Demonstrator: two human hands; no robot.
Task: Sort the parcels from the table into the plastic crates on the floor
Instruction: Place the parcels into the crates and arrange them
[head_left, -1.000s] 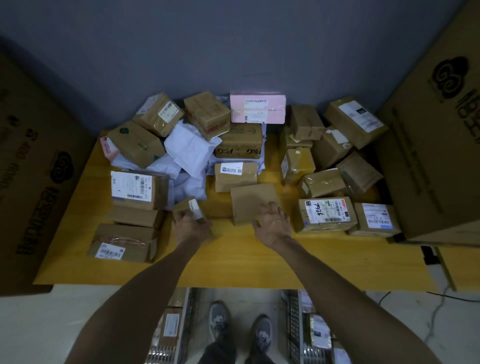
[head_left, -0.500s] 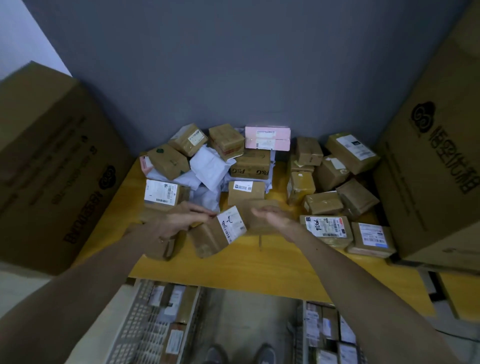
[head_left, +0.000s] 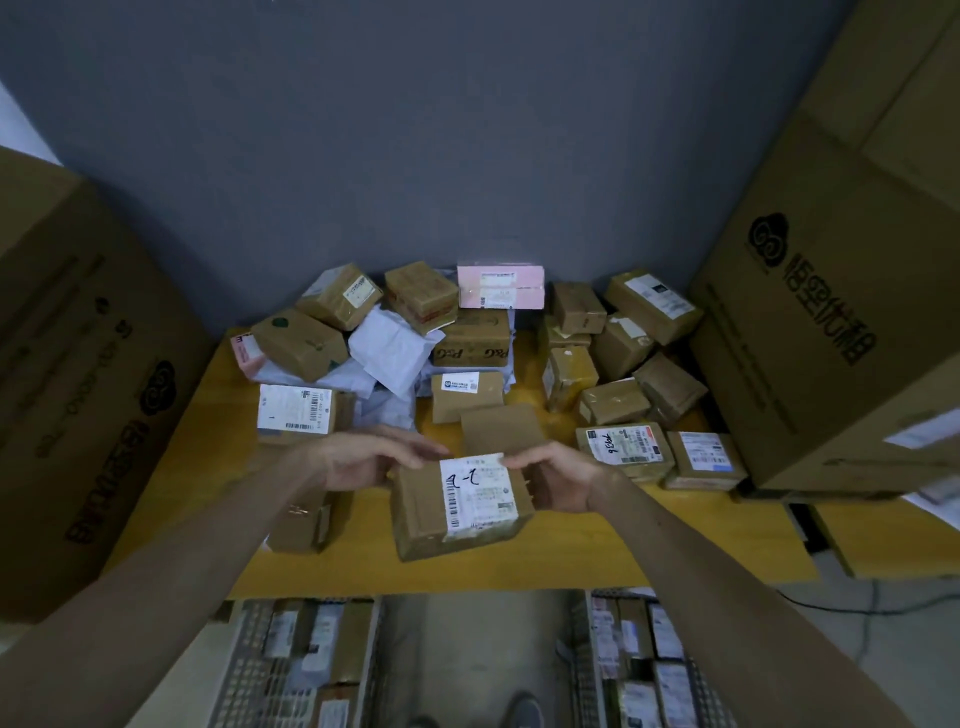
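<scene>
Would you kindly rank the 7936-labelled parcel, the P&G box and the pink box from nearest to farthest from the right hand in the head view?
1. 7936-labelled parcel, just right of the right hand.
2. P&G box, further back, slightly left.
3. pink box, at the very back.

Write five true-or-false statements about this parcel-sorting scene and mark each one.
Both the left hand and the right hand hold one brown labelled parcel. True.
The pink box lies in a floor crate. False: the pink box sits on the pile at the back of the table.
The plastic crates on the floor contain parcels. True.
The held parcel's label is blank. False: it bears a barcode and black handwriting.
The parcel marked 7936 lies left of the held one. False: the parcel marked 7936 lies on the table to its right.
</scene>
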